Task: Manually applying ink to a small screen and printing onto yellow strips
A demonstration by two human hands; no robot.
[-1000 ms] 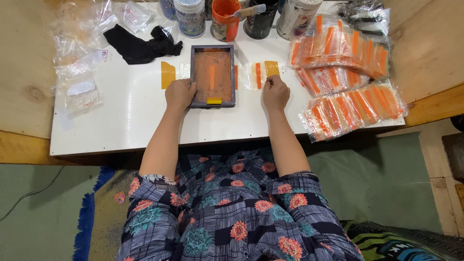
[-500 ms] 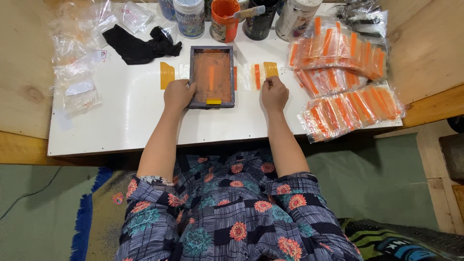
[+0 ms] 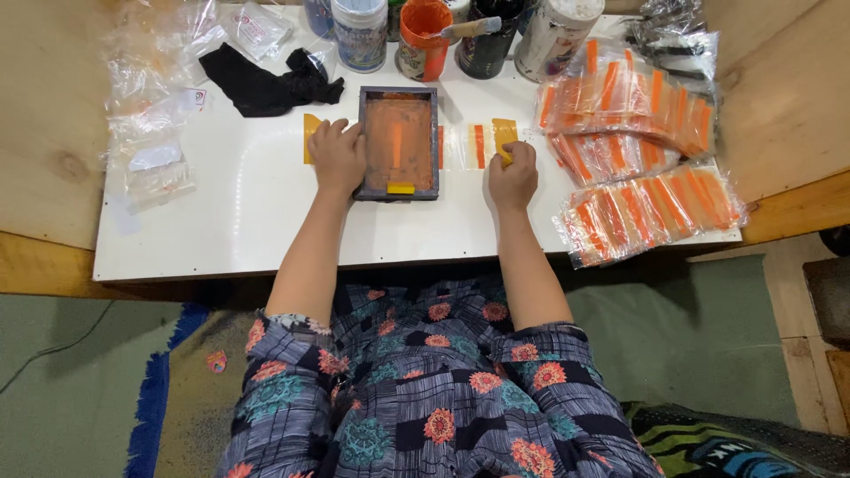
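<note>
A small dark-framed printing screen [image 3: 398,142] smeared with orange ink lies flat on the white table [image 3: 239,212]. My left hand [image 3: 336,155] rests on the frame's left edge, fingers curled over it. My right hand [image 3: 513,177] presses down on a clear plastic strip with an orange stripe and a yellow tape end [image 3: 490,142] just right of the frame. A yellow tape piece [image 3: 310,133] shows left of the frame, partly under my left hand.
Stacks of clear packets with orange stripes [image 3: 637,168] fill the table's right side. Paint jars and an orange pot with a tool [image 3: 423,37] stand along the far edge. A black cloth [image 3: 266,81] and empty clear bags [image 3: 155,115] lie at the left.
Both hands stay in nearly the same places; my right hand's fingers have pressed slightly further onto the strip.
</note>
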